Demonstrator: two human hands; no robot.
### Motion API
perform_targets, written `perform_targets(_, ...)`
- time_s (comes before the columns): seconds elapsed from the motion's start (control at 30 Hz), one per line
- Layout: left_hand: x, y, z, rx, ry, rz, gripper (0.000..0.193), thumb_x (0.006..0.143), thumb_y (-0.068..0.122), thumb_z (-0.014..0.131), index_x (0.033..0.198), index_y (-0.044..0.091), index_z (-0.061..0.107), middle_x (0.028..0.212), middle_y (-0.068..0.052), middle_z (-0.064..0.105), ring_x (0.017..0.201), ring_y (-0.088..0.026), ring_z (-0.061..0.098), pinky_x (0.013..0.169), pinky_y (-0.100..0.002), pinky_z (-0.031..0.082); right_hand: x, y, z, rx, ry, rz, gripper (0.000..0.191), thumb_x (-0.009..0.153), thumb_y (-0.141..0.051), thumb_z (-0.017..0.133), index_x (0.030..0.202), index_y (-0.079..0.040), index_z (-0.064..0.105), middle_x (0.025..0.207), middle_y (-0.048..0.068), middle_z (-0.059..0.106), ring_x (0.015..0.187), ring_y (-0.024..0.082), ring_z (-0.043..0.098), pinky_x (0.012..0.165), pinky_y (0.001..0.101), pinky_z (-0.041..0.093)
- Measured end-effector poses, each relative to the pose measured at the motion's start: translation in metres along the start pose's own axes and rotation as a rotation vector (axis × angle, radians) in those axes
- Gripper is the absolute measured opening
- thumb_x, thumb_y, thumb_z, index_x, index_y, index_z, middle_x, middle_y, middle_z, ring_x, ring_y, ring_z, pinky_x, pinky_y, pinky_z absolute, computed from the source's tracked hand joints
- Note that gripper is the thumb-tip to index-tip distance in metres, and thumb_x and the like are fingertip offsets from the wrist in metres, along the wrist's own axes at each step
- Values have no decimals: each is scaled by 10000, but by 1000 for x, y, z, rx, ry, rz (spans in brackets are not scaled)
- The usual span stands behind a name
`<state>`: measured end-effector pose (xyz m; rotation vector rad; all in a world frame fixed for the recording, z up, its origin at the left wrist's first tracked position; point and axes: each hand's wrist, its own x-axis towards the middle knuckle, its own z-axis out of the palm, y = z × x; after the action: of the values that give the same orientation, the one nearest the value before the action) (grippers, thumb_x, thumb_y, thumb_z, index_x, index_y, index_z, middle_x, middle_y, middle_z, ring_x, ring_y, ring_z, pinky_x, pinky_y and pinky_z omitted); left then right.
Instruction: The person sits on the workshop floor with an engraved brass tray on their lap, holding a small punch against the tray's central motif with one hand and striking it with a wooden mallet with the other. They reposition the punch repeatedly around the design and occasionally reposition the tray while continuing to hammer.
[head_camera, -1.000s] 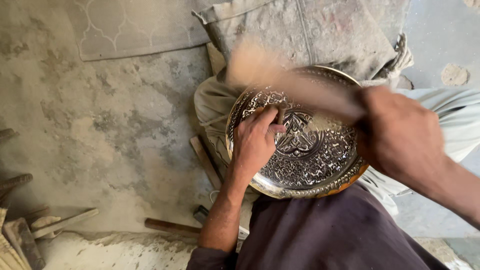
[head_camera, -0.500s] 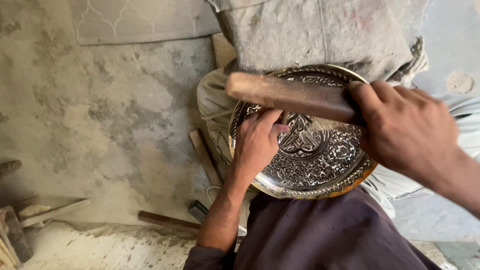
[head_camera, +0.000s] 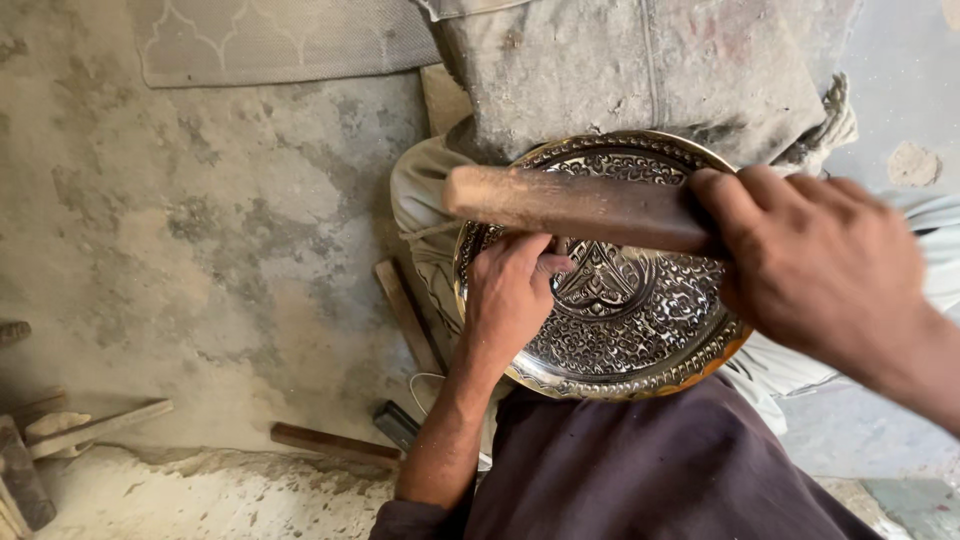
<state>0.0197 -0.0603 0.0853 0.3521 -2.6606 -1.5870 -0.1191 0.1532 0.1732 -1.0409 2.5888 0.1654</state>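
Note:
A round engraved metal tray (head_camera: 640, 335) with a brass rim rests on my lap. My left hand (head_camera: 510, 295) lies on its left part, fingers pinched around a small punch tool whose tip is hidden near the tray's central motif. My right hand (head_camera: 815, 265) grips a thick wooden mallet stick (head_camera: 575, 205), held level across the tray's upper half, above my left hand.
The ground is rough grey concrete. Wooden sticks (head_camera: 405, 315) and a hammer-like tool (head_camera: 335, 443) lie beside my left leg. More wooden pieces (head_camera: 60, 435) sit at the lower left. A grey cloth (head_camera: 640, 70) and a patterned mat (head_camera: 280, 40) lie beyond the tray.
The wooden stick was blurred in a swing a second ago; it now sits lower and steadier over the tray. My left hand has stayed in place.

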Motion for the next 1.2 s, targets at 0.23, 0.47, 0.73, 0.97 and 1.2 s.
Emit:
perform_targets(0.23, -3, -1, -1, -28, 38, -69, 294, 914, -57, 651, 1188, 51, 642, 1023, -82, 737, 869, -213, 787, 735, -366, 597, 6, -7, -10, 112, -23, 39, 418, 926, -176, 646, 1329, -93, 572, 982, 112, 718, 681, 273, 711, 566, 389, 577)
perform_targets(0.47, -5, -1, -1, -48, 77, -81, 301, 883, -43, 649, 1174, 30, 650, 1002, -98, 729, 878, -246, 762, 753, -395, 590, 8, 0, -2, 217, 10, 120, 437, 890, -137, 709, 1302, -62, 585, 940, 141, 715, 744, 323, 715, 595, 449, 550)
perform_targets(0.73, -4, -2, -2, 33, 170, -84, 128, 931, 30, 688, 1030, 58, 613, 891, -74, 699, 838, -306, 712, 713, -438, 537, 24, -14, -20, 19, 84, -80, 416, 934, -217, 689, 1321, -113, 578, 1021, 80, 728, 854, 272, 747, 803, 395, 609)
perform_targets(0.97, -10, -2, 0, 55, 201, -150, 131, 931, 67, 712, 979, 73, 591, 874, -70, 681, 821, -318, 696, 698, -439, 516, 32, -7, -15, 389, 166, 18, 640, 778, -153, 698, 1383, -26, 532, 1049, 167, 699, 833, 339, 714, 766, 445, 589)
perform_targets(1.2, -12, -1, -1, -16, 232, -158, 165, 959, 80, 729, 1008, 56, 574, 877, -52, 685, 798, -268, 713, 691, -395, 538, 40, -17, -22, 100, 203, -136, 567, 714, -166, 731, 1264, -93, 611, 1001, 99, 726, 850, 285, 731, 709, 430, 564)
